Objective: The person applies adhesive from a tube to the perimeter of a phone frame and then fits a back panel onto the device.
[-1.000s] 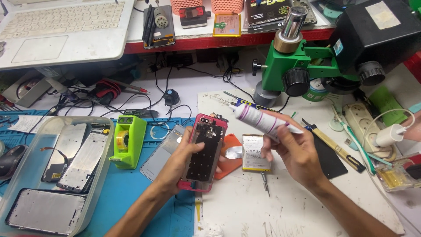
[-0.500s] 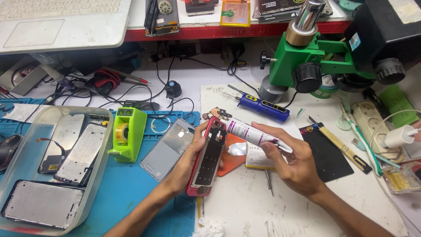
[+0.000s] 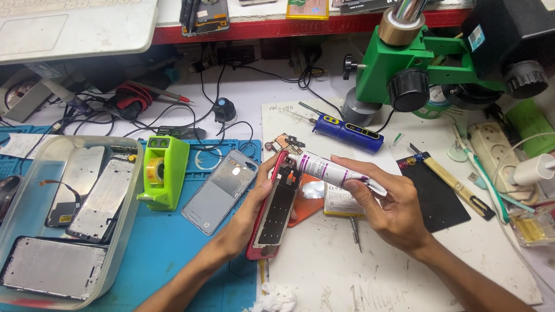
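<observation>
We see a white bench (image 3: pixel 324 271) with a blue mat (image 3: pixel 167 248) covering its left part. At upper right stands a green microscope (image 3: pixel 428 63). At upper left lies a white laptop (image 3: pixel 75 26). On the mat's left edge sits a clear tray (image 3: pixel 130 225) holding several metal phone frames (image 3: pixel 52 266).

A green tape dispenser (image 3: pixel 163 172) stands just right of the tray. Beside it, a silver back cover (image 3: pixel 219 190) lies flat on the mat. A black pad (image 3: pixel 439 196) lies on the bench right of the hands, and a blue tool (image 3: pixel 348 132) lies above them, near the microscope base.

Our left hand (image 3: pixel 257 208) grips a red phone (image 3: pixel 276 208) by its long edge, fingers curled round the frame. The phone is tilted up on its side over the seam between mat and bench, its open inside facing right.

Our right hand (image 3: pixel 390 208) pinches a white glue tube (image 3: pixel 335 172) between thumb and fingers near its flat end. The tube lies almost level, and its nozzle meets the phone's top end.

A flat battery (image 3: pixel 341 202) lies on the bench under the tube, between the two hands. A small screwdriver (image 3: pixel 354 231) lies just below the battery. A crumpled tissue (image 3: pixel 276 300) sits at the lower edge.
</observation>
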